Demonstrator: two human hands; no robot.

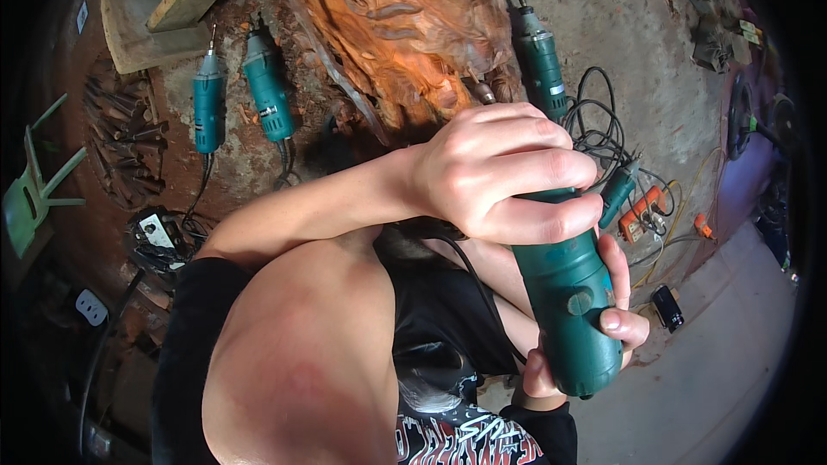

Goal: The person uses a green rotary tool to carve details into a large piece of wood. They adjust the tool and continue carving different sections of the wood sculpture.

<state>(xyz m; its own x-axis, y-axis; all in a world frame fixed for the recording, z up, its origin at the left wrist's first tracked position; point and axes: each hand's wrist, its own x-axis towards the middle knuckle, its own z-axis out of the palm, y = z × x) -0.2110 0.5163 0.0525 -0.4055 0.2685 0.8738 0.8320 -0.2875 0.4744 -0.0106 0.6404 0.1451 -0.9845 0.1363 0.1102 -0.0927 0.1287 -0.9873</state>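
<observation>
Both my hands hold a green die grinder (568, 293). My left hand (508, 172) reaches across from the left and wraps round its front part, hiding most of that end. My right hand (624, 327) grips the rear of the body from the right and below, its fingers curled round it. Beyond my left knuckles a small metal tip (484, 93) shows close to the reddish-orange carved wood (388, 26); whether it touches cannot be made out. The wood has a rough, grooved surface with leaf-like relief.
Two green die grinders, one (208, 103) beside another (269, 90), lie left of the wood. Another grinder (543, 65) lies to its right, near tangled black cable (594, 125) and an orange power strip (642, 213). A wooden trough (138, 26) and green chair (30, 207) stand left.
</observation>
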